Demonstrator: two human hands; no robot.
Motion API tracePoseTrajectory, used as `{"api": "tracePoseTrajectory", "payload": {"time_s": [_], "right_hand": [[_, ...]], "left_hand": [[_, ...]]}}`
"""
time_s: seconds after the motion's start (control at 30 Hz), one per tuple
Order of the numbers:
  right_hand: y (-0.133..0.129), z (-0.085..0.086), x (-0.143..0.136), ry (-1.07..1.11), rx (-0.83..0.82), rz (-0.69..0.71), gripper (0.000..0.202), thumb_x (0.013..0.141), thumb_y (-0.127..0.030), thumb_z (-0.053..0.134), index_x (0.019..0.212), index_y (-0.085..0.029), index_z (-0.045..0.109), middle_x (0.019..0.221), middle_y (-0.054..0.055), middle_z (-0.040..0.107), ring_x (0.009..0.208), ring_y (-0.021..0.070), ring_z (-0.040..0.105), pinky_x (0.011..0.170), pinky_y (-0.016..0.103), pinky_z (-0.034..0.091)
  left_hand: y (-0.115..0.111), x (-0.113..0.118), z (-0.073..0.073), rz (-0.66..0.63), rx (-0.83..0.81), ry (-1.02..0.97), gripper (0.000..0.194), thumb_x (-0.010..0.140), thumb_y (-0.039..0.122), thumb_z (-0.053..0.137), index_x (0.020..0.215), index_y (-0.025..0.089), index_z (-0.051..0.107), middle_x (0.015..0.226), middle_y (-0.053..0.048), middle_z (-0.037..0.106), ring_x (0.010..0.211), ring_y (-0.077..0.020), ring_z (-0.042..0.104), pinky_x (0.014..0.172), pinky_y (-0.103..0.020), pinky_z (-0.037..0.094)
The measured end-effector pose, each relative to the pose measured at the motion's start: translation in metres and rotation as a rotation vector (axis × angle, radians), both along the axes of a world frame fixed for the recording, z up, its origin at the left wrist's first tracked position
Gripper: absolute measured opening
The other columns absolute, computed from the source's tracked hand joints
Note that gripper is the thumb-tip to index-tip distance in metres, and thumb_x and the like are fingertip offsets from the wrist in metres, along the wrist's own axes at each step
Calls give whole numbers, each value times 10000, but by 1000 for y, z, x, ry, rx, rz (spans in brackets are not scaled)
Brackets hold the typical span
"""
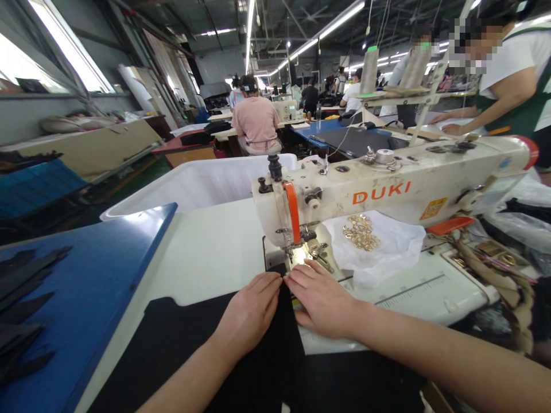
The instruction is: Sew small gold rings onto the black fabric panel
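Note:
A large black fabric piece [181, 338] lies over the sewing machine's white bed and hangs toward me. Its narrow far end reaches under the needle area of the sewing machine [340, 183], where a small lamp glows. My left hand [252, 307] is closed on the fabric's edge just in front of the presser foot, fingers pressed together. Against it, my right hand [321, 298] pinches the same spot with thumb and fingertips, its other fingers resting beside the foot. The fingertips of both hands meet there, and what lies right under them is hidden.
Gold metal rings [361, 232] lie on a white cloth [400, 235] under the machine arm. Black strips [26, 281] rest on the blue board [116, 252] at left. Behind stands a white bin [193, 178]. A person [516, 74] leans over a table at right.

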State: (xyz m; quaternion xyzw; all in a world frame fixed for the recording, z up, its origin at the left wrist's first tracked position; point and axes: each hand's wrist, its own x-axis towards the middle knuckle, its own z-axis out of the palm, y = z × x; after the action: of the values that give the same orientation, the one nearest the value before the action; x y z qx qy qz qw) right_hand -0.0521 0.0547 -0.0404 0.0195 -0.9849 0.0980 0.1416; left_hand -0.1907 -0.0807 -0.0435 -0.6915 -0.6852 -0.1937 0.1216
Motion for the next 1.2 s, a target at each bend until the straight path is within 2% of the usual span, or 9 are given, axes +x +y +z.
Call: {"api": "tracePoseTrajectory", "payload": {"time_s": [0.17, 0.3, 0.63, 0.83, 1.2], "right_hand": [[0, -13, 1, 131, 99, 141, 220, 875, -228, 483, 1042, -127, 584, 1071, 95, 614, 1065, 210, 507, 1040, 369, 337], [2, -17, 1, 120, 163, 205, 196, 918, -167, 418, 987, -131, 598, 1019, 76, 638, 999, 190, 546, 961, 343, 414], [19, -10, 2, 50, 184, 213, 163, 916, -175, 440, 958, -136, 593, 1002, 60, 620, 954, 188, 557, 897, 318, 460], [29, -13, -3, 65, 175, 198, 182, 928, -168, 410, 938, -142, 589, 979, 56, 605, 951, 184, 545, 887, 313, 457], [37, -16, -8, 86, 181, 207, 186, 930, -172, 406, 926, -139, 590, 958, 55, 603, 902, 183, 548, 845, 317, 473]], "left_hand": [[-1, -2, -3, -10, -2, -29, 276, 898, 142, 392, 1096, 132, 584, 1074, -110, 635, 1016, -202, 591, 909, -364, 533], [0, -3, -4, -20, 4, -15, 272, 903, 148, 393, 1096, 133, 583, 1068, -111, 637, 1009, -208, 594, 901, -371, 537], [17, -5, -7, -44, 24, 60, 259, 903, 139, 397, 1095, 103, 568, 1064, -117, 637, 1012, -220, 587, 909, -381, 528], [30, -10, -6, -46, 33, 55, 250, 909, 140, 390, 1066, 103, 581, 1044, -111, 644, 1002, -215, 597, 910, -372, 528], [37, -17, -10, -70, 53, 62, 249, 908, 145, 398, 1065, 102, 587, 1037, -117, 651, 999, -216, 605, 892, -384, 544]]}}
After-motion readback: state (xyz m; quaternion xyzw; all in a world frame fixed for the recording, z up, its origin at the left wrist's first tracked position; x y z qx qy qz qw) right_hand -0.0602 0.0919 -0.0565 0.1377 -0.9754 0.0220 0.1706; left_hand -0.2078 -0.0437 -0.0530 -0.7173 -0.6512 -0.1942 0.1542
